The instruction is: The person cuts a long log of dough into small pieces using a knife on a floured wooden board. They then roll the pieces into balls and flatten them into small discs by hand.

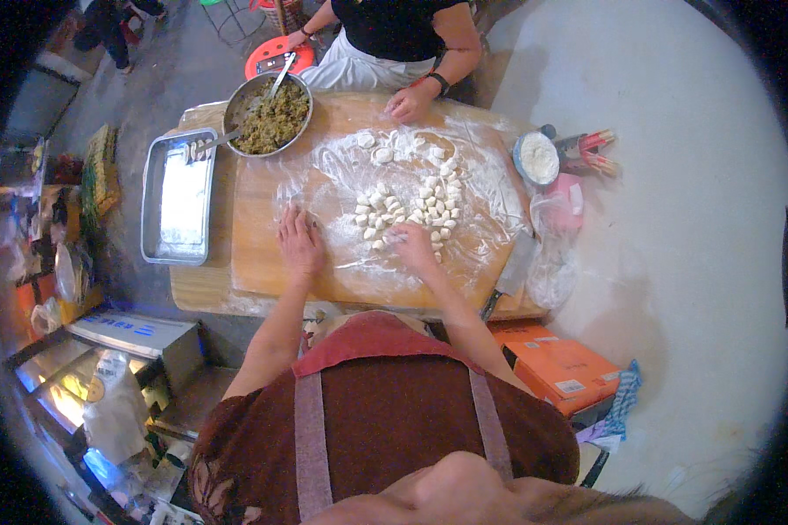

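Observation:
My left hand (299, 243) rests palm down on the floured wooden board (262, 269), fingers spread, holding nothing. My right hand (412, 244) is at the near edge of several small dough pieces (372, 233), its fingertips among them; whether it grips a piece cannot be told. More dough pieces (448, 190) lie to the right in a loose cluster. Beyond them are a few flattened dough rounds (384, 155). A metal bowl of chopped filling (269, 118) with a spoon and a flat-handled utensil stands at the far left of the board.
A metal tray (211, 216) holding a few dumplings stands left. A cleaver (516, 266) lies at the right edge, beside a plastic bag (551, 279). A bowl of flour (537, 157) is at the far right. Opposite, another person's hand (408, 105) rests at the board's far edge.

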A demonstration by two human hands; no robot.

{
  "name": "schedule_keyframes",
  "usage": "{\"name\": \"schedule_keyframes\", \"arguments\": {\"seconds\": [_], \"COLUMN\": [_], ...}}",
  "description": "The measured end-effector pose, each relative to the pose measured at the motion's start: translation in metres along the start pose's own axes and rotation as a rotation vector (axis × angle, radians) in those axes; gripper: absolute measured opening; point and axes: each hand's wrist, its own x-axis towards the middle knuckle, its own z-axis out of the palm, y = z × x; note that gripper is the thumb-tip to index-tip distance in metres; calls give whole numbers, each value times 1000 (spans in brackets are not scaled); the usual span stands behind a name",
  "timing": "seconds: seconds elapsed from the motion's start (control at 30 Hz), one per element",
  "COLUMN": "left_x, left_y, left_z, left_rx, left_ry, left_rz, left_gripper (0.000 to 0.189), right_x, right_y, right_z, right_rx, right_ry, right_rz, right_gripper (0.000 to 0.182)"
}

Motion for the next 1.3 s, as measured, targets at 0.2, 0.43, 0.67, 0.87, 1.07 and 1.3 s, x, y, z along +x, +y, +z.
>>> {"name": "schedule_keyframes", "arguments": {"seconds": [0.2,0.43,0.67,0.87,1.07,1.3], "left_x": [2,2,1,-9,0,0], "left_y": [-4,-7,-4,-12,-6,-5], "left_z": [2,2,-4,15,7,6], "left_rx": [30,90,92,38,13,12], "left_ry": [-3,-8,26,44,50,26], "left_rz": [20,57,32,5,30,25], "left_gripper": [42,40,39,38,39,41], "right_x": [101,138,61,12,34,40], "right_y": [9,24,-52,-10,-27,14], "right_z": [-75,-104,-14,-70,-70,-94], "right_rx": [-205,130,-20,-229,-108,-127], "right_ry": [531,370,-139,-79,98,143], "right_rz": [120,211,-51,201,132,59], "right_gripper": [26,26,24,27,30,31]}}
